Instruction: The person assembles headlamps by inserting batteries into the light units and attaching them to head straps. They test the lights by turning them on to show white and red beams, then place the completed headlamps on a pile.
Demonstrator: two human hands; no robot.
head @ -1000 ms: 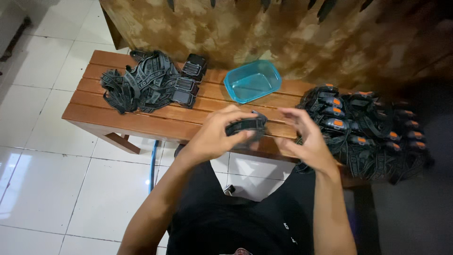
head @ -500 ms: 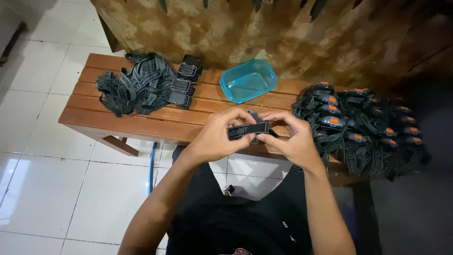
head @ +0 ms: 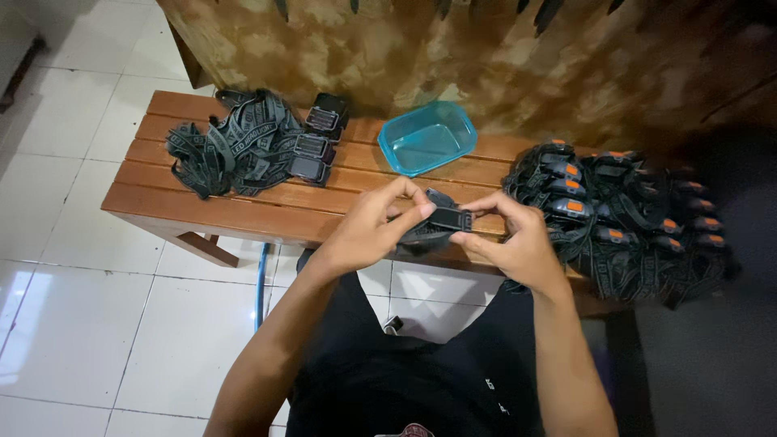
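Both hands have drawn closer together since a second ago: then the right hand [head: 518, 243] was spread open and apart from the piece, now it has closed in on it. Left hand [head: 374, 226] pinches the near-left end of a small black headlamp body [head: 447, 218], thumb and forefinger clamped on it; right hand grips the other end, thumb on top, fingers curled beneath. Neither hand is released. Dark strap [head: 421, 235] hangs bunched under the lamp, partly hidden by the left fingers (how it threads through the body cannot be told).

Lamp is held just above the near edge of the wooden slatted bench [head: 218, 206], about mid-length, not resting on it.

Surroundings: far left on the bench, a heap of grey-black straps [head: 231, 146] with a few lamp bodies [head: 320, 137] just beside it to the right. Teal plastic tub [head: 427, 137] sits at the far edge, middle, nothing visible inside. At the right end, a large pile of headlamps with orange buttons [head: 615, 210], well apart from the strap heap.

Judgement: the shift from one-handed hold to two-handed pinch suggests fine work on this single unit is underway, with both piles untouched for now.
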